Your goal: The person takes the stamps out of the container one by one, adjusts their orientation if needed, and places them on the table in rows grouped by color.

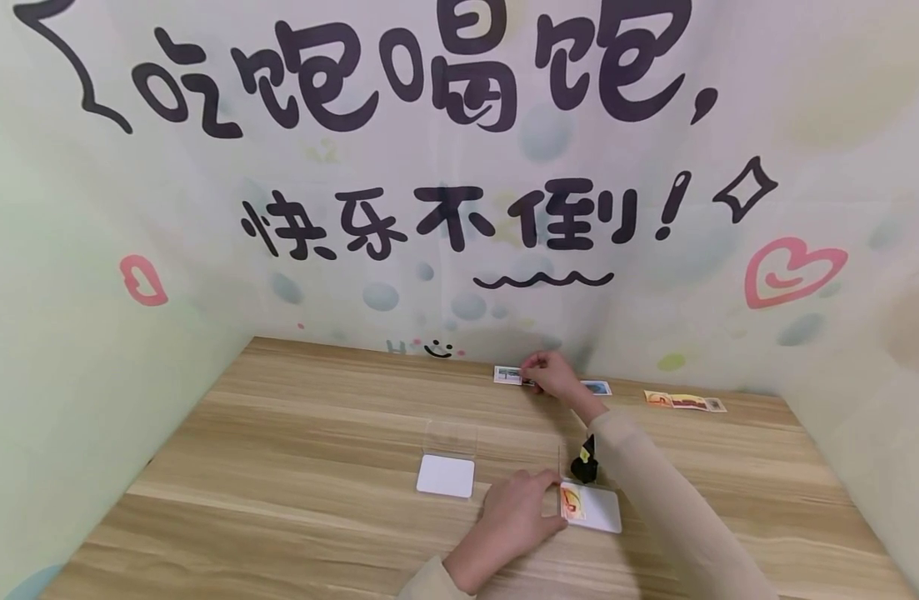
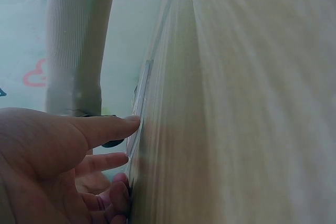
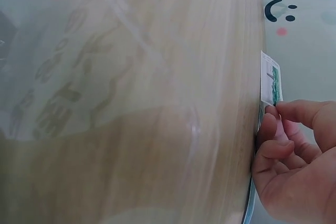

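Note:
My left hand holds the left edge of a small flat case, white with a clear raised lid, thumb at the near corner and fingers at the far one. An orange-and-white stamp lies at the case's left end. At the back of the table, my right hand pinches the edge of a stamp with a green picture. In the head view its fingers cover part of that row. A blue stamp lies just right of the hand.
Left of the left hand stands a second white case, its clear lid raised. Several orange and red stamps lie in a row at the back right. A small black object shows beside the right sleeve. A printed cloth wall borders the table.

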Demonstrator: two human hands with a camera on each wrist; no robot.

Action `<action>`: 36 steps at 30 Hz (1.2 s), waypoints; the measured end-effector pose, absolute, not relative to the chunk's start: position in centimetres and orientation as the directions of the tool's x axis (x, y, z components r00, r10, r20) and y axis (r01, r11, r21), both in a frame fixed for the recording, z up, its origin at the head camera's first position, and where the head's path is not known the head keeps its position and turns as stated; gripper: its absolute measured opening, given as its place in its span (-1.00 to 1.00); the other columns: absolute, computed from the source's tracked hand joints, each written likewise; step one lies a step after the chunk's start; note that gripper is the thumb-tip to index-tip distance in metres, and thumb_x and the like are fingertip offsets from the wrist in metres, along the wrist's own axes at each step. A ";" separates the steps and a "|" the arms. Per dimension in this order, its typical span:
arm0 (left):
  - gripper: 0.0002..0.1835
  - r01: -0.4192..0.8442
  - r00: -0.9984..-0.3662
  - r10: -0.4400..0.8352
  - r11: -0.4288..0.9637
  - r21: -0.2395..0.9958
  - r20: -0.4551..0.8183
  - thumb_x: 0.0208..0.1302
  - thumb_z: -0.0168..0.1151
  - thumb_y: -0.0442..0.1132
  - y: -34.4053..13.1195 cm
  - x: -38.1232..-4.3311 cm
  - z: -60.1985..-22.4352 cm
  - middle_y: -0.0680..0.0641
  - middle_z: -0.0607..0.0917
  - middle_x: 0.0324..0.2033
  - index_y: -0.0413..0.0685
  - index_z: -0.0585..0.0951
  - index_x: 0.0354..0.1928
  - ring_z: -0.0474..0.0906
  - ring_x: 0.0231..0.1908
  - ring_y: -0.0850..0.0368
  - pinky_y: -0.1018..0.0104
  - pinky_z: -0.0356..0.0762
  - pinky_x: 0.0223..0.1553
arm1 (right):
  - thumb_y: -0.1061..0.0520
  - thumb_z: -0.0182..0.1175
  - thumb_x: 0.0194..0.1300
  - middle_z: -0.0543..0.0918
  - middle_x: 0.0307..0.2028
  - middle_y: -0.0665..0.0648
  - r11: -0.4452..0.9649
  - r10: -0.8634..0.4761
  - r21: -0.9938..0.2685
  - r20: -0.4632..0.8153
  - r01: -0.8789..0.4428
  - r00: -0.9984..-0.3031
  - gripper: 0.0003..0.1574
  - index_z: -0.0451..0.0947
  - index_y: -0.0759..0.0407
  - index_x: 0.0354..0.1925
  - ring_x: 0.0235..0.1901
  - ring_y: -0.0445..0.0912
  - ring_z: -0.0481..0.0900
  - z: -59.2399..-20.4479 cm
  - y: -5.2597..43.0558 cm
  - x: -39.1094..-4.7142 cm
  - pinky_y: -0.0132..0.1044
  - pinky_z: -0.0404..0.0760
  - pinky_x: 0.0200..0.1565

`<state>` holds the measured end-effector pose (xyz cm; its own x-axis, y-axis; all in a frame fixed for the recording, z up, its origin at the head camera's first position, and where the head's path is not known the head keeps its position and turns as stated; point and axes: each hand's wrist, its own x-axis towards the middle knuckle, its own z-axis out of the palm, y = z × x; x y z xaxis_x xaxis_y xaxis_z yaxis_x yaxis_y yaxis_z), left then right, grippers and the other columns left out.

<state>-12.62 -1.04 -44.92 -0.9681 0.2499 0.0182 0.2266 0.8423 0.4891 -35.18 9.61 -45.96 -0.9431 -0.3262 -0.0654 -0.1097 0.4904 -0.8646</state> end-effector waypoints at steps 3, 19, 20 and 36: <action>-0.48 0.226 -0.969 0.246 0.845 0.485 0.023 0.16 0.61 0.05 -1.0 -12.6 -45.0 -0.03 0.76 -0.18 0.15 0.70 0.15 0.67 -0.26 0.11 0.25 0.51 -0.40 | 0.26 0.24 0.50 0.67 -0.37 0.15 0.499 -0.317 -0.860 -0.065 -0.109 -0.946 -0.83 0.62 0.41 -0.11 -0.55 -0.15 0.50 -45.9 9.6 -35.1 -0.32 0.49 -0.45; -0.48 0.227 -0.969 0.244 0.844 0.486 0.031 0.18 0.60 0.05 -1.1 -12.5 -44.6 -0.04 0.75 -0.20 0.13 0.70 0.16 0.67 -0.26 0.11 0.25 0.50 -0.41 | 0.28 0.26 0.49 0.63 -0.40 0.16 0.515 -0.303 -0.848 -0.046 -0.123 -0.952 -0.83 0.61 0.44 -0.11 -0.55 -0.16 0.48 -46.1 9.4 -34.9 -0.35 0.47 -0.46; -0.48 0.228 -0.969 0.244 0.844 0.485 0.031 0.18 0.60 0.05 -1.1 -12.5 -44.6 -0.03 0.75 -0.20 0.13 0.70 0.16 0.67 -0.26 0.11 0.26 0.50 -0.41 | 0.28 0.27 0.48 0.63 -0.40 0.15 0.516 -0.301 -0.848 -0.047 -0.122 -0.952 -0.84 0.61 0.44 -0.12 -0.55 -0.15 0.48 -46.1 9.4 -35.0 -0.35 0.47 -0.46; -0.48 0.231 -0.968 0.251 0.843 0.486 0.026 0.17 0.60 0.07 -1.1 -12.7 -45.2 -0.02 0.76 -0.18 0.15 0.70 0.15 0.67 -0.25 0.10 0.24 0.52 -0.38 | 0.25 0.30 0.45 0.61 -0.50 0.09 0.536 -0.290 -0.831 -0.015 -0.149 -0.957 -0.85 0.64 0.39 -0.17 -0.60 -0.18 0.47 -46.7 9.5 -35.1 -0.37 0.46 -0.53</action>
<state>-12.70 -1.05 -45.17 -0.9677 0.2507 0.0264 0.2315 0.8425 0.4864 -35.11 9.50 -46.70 -0.9570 -0.2897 -0.0150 -0.1494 0.5364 -0.8307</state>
